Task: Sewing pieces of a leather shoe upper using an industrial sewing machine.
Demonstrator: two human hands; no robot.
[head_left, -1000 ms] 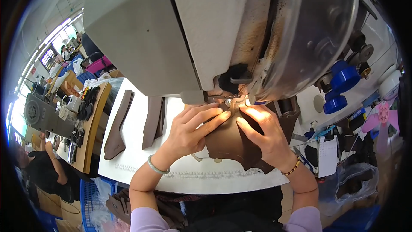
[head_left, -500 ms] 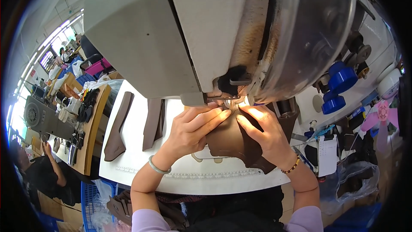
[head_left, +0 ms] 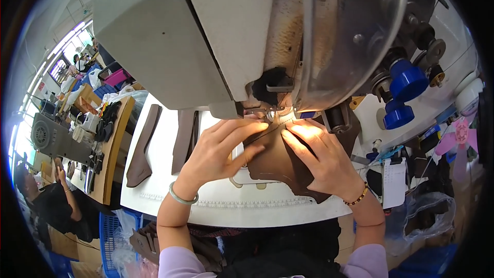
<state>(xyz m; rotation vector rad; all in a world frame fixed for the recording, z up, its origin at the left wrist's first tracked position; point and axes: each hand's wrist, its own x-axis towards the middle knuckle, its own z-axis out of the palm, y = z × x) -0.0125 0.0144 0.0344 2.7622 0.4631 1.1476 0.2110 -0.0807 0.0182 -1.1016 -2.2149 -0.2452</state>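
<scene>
A brown leather piece (head_left: 278, 161) lies beneath the sewing machine head (head_left: 170, 41), near the lit needle area (head_left: 272, 115). A dark seam-like line runs across the leather toward the needle. My left hand (head_left: 216, 149) is at the left edge of the leather, forefinger close to the needle and thumb spread away from it. Its fingers are extended. On the other side, my right hand (head_left: 327, 162) rests on the leather with fingers stretched toward the needle. Its far fingers are partly hidden. Neither hand is closed round the leather.
Brown leather strips (head_left: 144, 149) lie on the white machine table (head_left: 170, 188) at left. Blue knobs (head_left: 409, 81) project at right, above a pink fan (head_left: 459, 135). A blue basket (head_left: 109, 237) stands below left. Another person (head_left: 56, 201) sits by a wooden bench (head_left: 117, 149).
My left thumb has moved away from the forefinger, toward me. More of the line on the leather shows between my hands. The view has shifted slightly, with the machine head farther left.
</scene>
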